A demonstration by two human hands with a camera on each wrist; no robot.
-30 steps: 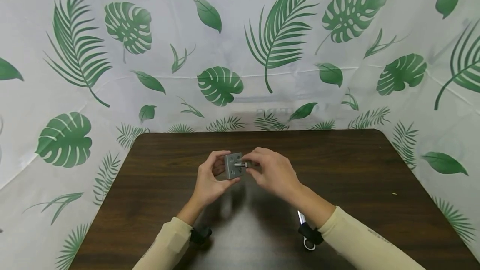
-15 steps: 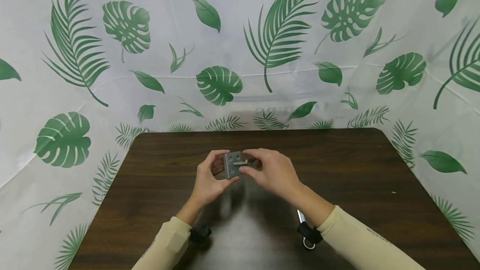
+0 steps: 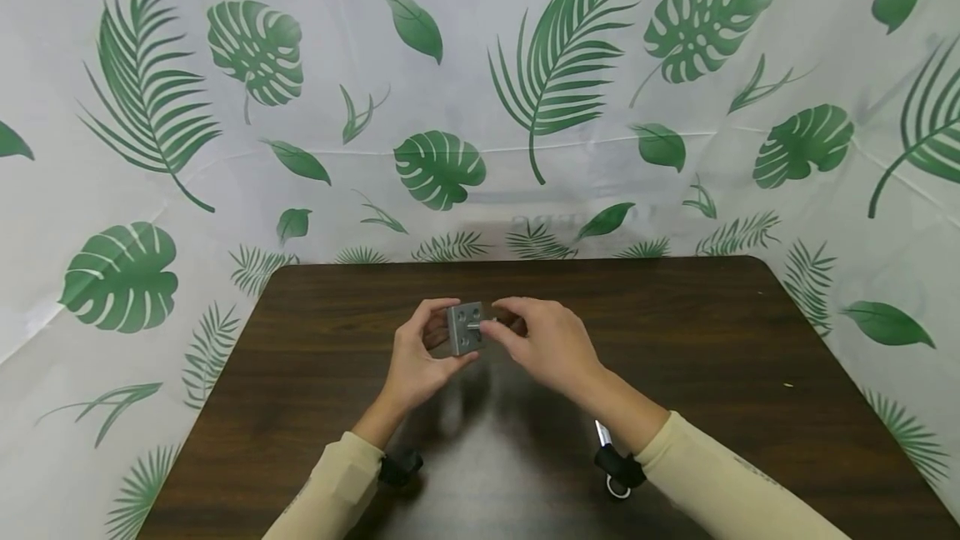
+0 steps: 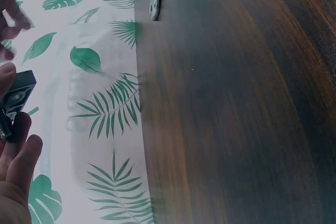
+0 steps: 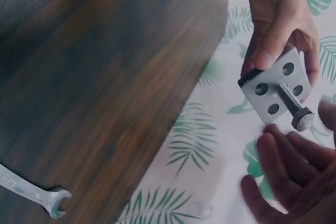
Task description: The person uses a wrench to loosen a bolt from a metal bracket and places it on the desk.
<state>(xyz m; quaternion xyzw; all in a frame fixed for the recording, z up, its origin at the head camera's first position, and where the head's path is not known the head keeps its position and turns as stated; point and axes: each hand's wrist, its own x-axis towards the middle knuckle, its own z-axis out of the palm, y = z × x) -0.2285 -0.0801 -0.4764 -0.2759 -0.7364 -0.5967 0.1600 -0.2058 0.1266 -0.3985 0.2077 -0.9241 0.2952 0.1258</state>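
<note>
My left hand (image 3: 420, 357) grips a square grey metal block (image 3: 465, 329) by its edges, above the table. Several round holes show in the face of the block. From the middle of that face a hex bolt (image 5: 290, 102) sticks out, its head away from the block. My right hand (image 3: 551, 348) is beside the bolt head, the thumb overlapping the bolt in the head view. In the right wrist view its blurred fingers (image 5: 283, 166) are spread below the bolt head, apart from it. The left wrist view catches only part of the block (image 4: 18, 90).
A wrench (image 5: 31, 190) lies on the dark wooden table (image 3: 337, 407), partly hidden under my right wrist in the head view. Behind the table hangs a white cloth (image 3: 465, 65) with green leaves. A tiny yellow scrap (image 3: 788, 385) lies at the right.
The right-hand fingers have shifted around the bolt, from pinching its head to standing looser, the thumb now across it. The left hand and block have stayed nearly still.
</note>
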